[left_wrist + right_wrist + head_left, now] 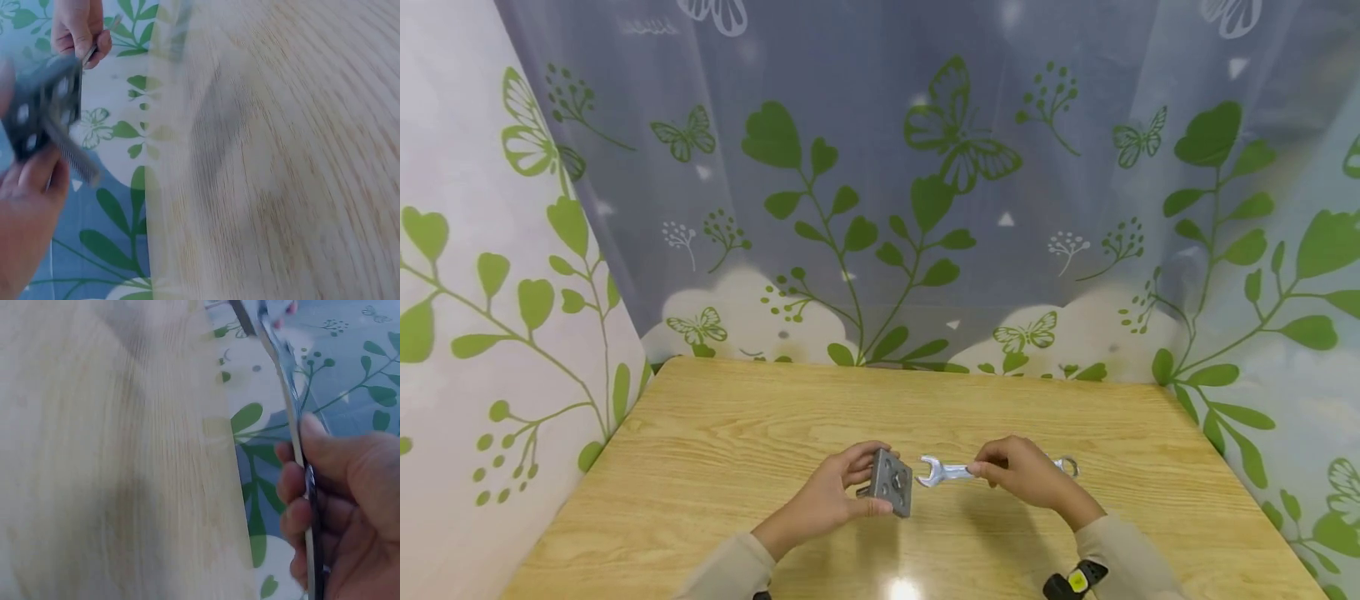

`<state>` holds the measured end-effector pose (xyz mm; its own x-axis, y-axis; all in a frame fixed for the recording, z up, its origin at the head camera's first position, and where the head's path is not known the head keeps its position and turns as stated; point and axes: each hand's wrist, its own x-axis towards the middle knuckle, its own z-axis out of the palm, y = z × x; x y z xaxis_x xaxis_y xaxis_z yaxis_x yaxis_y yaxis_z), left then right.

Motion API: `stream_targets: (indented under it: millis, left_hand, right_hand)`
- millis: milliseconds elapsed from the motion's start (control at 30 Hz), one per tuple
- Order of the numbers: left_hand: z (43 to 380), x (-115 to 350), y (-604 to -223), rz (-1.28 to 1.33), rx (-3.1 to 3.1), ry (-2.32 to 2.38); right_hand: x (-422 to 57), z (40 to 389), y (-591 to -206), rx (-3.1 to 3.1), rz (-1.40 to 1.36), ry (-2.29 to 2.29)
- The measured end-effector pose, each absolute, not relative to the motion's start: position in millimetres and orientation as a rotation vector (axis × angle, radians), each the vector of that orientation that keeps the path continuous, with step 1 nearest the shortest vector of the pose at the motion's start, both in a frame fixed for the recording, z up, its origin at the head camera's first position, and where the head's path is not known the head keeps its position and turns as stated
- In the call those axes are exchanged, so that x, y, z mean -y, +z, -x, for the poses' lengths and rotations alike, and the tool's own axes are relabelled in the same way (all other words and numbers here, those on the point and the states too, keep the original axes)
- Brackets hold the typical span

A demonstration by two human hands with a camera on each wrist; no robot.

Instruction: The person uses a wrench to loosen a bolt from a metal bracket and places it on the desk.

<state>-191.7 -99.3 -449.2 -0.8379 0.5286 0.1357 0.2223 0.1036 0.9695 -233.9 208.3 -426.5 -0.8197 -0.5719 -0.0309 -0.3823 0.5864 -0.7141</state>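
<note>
Beige sleeves (730, 571) lie nearest, and above the surface (737, 433) fingers of the left hand (829, 498) grip a bolted metal plate (895, 493) while, just right, the right hand (1022, 477) pinches a combination wrench (951, 472) running left-to-right, open end facing the plate.

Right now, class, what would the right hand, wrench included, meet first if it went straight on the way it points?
Most likely the metal plate held in the left hand: the wrench in the right hand points its open end toward it. Depth is unclear, so it might miss.
</note>
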Motion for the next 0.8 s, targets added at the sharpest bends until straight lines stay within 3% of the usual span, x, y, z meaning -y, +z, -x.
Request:
stream_targets:
  millis: [267,800]
  left_hand:
    - [192,83,-454,-0.624,-2.486,2.033]
    - [191,70,-464,-0.648,-2.887,2.022]
  right_hand:
    - [-183,205,-435,-2.268,0.423,-1.542]
    - [-132,173,-456,-1.772,0.201,-1.91]
